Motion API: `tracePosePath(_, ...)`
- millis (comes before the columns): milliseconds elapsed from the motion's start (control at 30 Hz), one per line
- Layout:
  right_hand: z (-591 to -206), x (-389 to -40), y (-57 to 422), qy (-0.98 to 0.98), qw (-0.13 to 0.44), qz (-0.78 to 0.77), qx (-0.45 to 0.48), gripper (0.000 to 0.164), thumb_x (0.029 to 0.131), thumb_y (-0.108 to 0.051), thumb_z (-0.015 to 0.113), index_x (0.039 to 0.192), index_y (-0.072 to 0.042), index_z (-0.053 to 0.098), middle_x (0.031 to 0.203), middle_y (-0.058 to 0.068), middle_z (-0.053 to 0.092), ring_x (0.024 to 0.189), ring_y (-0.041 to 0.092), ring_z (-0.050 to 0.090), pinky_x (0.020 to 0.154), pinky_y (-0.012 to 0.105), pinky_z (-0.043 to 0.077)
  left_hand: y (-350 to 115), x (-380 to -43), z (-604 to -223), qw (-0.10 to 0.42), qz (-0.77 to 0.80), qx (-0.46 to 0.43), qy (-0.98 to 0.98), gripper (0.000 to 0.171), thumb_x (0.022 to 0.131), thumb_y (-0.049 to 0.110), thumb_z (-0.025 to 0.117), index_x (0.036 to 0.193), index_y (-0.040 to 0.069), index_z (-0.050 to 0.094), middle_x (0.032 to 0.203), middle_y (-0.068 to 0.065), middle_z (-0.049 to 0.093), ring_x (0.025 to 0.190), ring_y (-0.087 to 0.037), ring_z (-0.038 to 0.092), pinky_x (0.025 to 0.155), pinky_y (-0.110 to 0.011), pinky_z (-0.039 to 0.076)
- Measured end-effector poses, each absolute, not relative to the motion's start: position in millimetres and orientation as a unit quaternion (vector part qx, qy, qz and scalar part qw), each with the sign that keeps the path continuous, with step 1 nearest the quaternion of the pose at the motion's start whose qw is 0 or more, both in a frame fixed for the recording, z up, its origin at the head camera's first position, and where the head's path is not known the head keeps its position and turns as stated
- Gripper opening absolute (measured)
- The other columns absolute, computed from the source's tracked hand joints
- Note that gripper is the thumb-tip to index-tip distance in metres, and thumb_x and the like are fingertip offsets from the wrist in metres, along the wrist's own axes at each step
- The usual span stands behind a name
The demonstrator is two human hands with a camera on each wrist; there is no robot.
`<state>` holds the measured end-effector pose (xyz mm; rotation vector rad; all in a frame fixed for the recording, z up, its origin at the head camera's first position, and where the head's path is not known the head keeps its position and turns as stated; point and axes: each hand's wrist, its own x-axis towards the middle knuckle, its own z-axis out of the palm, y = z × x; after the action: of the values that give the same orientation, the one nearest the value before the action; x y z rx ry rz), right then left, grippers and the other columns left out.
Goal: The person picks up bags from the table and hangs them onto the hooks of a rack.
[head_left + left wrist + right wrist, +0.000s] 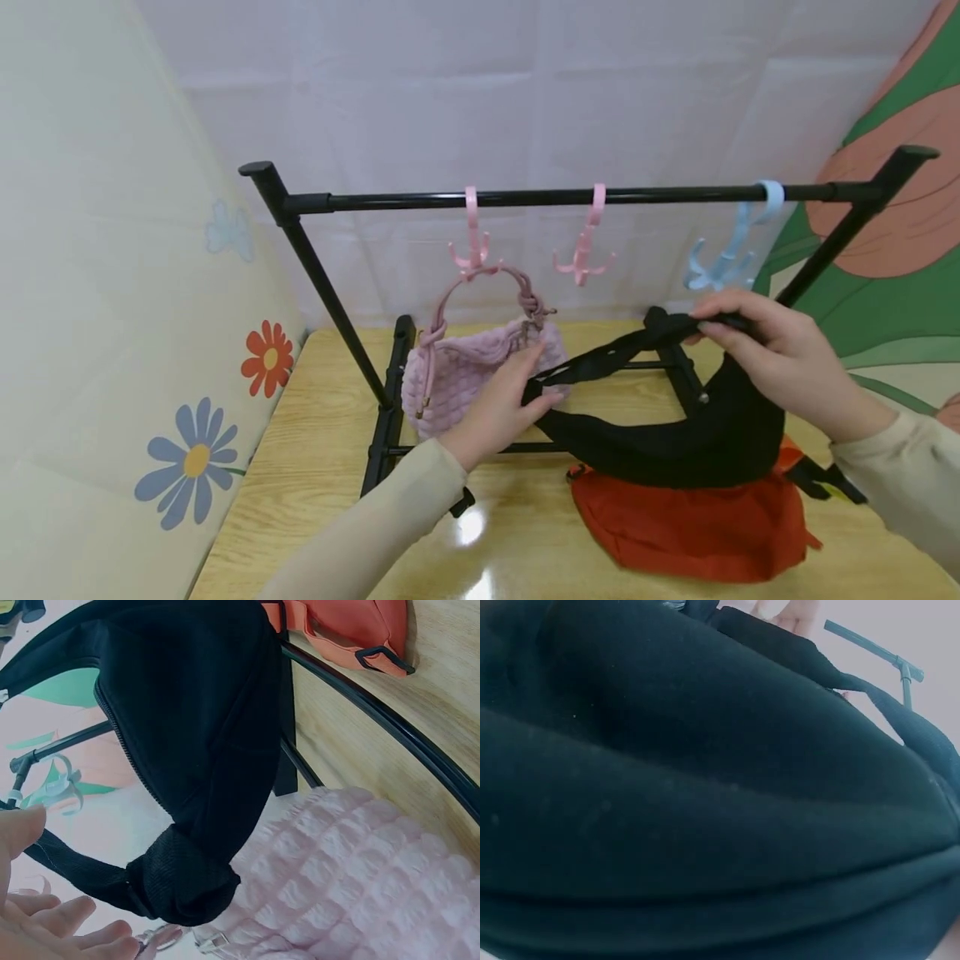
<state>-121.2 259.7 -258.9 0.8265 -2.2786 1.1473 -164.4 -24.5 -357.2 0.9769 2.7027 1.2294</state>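
Note:
A black sling bag [675,454] with a zip hangs in mid-air in front of the rack. My right hand [787,358] pinches its strap near the bag's right end. By the knotted left end of the strap is my left hand [502,408]; in the left wrist view, that hand [56,915] has its fingers spread beside the strap. The black fabric [705,787] fills most of the right wrist view. Behind my left hand, a pink puffy handbag [457,379] has its handle up at the left pink hook [474,237].
The black rack's top bar [540,198] also carries a second pink hook [581,250] and a light blue hook [720,267] at the right. A red bag [697,525] lies on the wooden table [322,450], below the black bag. Black rack feet [386,433] stand on the tabletop.

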Motion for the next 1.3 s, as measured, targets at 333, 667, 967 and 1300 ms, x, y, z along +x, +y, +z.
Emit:
tracePosePath(333,-263.2,-125.9,258.7,-0.77,0.184,0.499,0.352,0.017,0.089,0.02,0.052,0.101,0.011,0.061,0.107,0.003,0.065,0.091,0.008,0.065,0.078,0.014,0.051,-23.9,-161.9,-358.0,0.002,0.331,0.355,0.874,0.048,0.096,0.012,0.062,0.14,0.001,0.047,0.133,-0.014,0.056,0.125,-0.028,0.05,0.106,-0.036,0.037)
tracePosePath(667,-259.5,-124.7,257.5,-0.843,0.204,0.403,0.291,0.029,0.081,0.024,0.061,0.093,-0.002,0.062,0.097,-0.005,0.062,0.08,0.004,0.058,0.06,0.015,0.043,-33.1,-159.1,-354.8,-0.024,0.333,0.381,0.862,0.012,0.088,-0.001,0.061,0.099,0.001,0.065,0.101,-0.011,0.064,0.096,-0.024,0.059,0.087,-0.035,0.048)
tracePosePath(967,-265.5,-137.7,264.7,-0.876,0.277,0.222,0.327,0.034,0.076,0.017,0.072,0.102,-0.005,0.067,0.095,0.001,0.063,0.083,-0.004,0.052,0.068,0.011,0.042,-39.6,-153.5,-344.4,0.001,0.4,0.351,0.847,0.017,0.096,0.005,0.06,0.109,0.002,0.069,0.104,-0.008,0.068,0.089,-0.018,0.06,0.077,-0.031,0.048)
tracePosePath(1300,-269.8,-143.8,266.4,-0.867,0.319,0.163,0.348,0.05,0.098,-0.04,0.039,0.102,-0.003,0.071,0.092,0.006,0.068,0.075,0.016,0.06,0.064,0.017,0.043,-44.7,-148.8,-339.7,-0.039,0.396,0.362,0.843,0.01,0.095,0.002,0.06,0.098,-0.001,0.069,0.093,-0.009,0.068,0.082,-0.018,0.061,0.073,-0.029,0.05)
